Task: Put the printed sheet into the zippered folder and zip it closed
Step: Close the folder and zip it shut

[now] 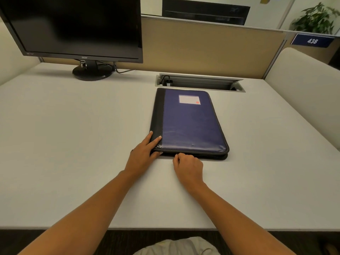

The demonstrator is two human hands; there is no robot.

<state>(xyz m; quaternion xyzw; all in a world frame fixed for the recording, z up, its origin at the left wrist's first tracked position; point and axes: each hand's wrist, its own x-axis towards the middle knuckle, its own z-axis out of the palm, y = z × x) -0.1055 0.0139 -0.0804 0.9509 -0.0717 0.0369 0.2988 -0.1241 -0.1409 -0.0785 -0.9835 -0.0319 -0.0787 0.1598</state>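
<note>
Desk [73,144]; folder [187,124] closed (sheet unseen)

Folder [189,124] flat on desk [73,144]. Monitor [73,26] behind-left of folder; cable tray [200,82] just behind; both hands at near edge.

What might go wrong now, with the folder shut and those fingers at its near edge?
The right hand pinches at the zip on the folder's near edge; a hard pull may slide the folder if the left hand, resting only on its near left corner, slips. No printed sheet is visible, so an edge could catch in the zipper.
</note>
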